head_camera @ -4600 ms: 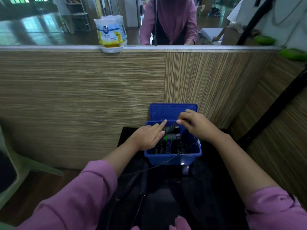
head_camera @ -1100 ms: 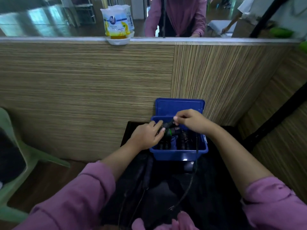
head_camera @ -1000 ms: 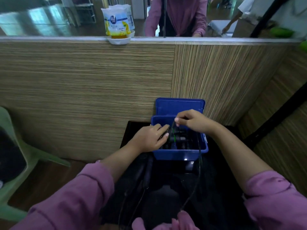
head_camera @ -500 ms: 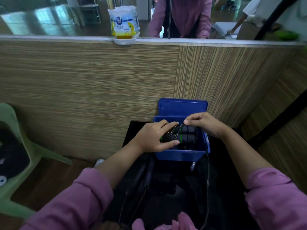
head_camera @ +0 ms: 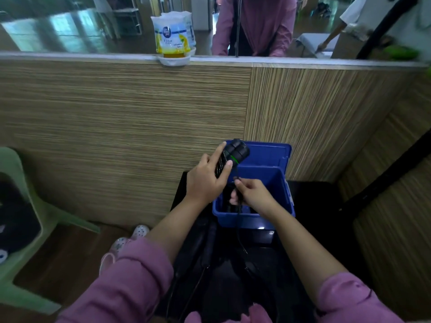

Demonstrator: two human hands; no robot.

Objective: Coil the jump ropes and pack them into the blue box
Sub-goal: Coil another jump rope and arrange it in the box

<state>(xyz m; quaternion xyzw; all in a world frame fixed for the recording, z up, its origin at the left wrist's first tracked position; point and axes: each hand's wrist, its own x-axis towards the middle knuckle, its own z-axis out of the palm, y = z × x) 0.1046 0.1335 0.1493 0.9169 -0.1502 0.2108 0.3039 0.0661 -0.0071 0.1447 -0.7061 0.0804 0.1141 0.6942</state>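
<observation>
A wood-grain partition (head_camera: 121, 117) fills the far side, with a mirror strip above it and an air-freshener tub (head_camera: 173, 36) on its ledge. To the left stands a green plastic chair (head_camera: 14, 229). Near and centre, the blue box (head_camera: 286, 206) sits open on a dark surface, its lid (head_camera: 268, 155) tipped up against the partition.

The jump rope handles (head_camera: 234, 153) are lifted above the box's far-left corner, a pair of black grips with a green ring, bundled side by side. They look rigid and light, an easy place to hold. The cord (head_camera: 239, 220) is thin and limp; it hangs from the handles over the box's near rim toward the lap, and will likely spring loose unless it is gathered in loops and pinned.

The left hand (head_camera: 207, 180) grips the handles, fingers wrapped along them and thumb across. The right hand (head_camera: 251, 194), over the box, has its fingers curled, pinching the cord just below the handles.
</observation>
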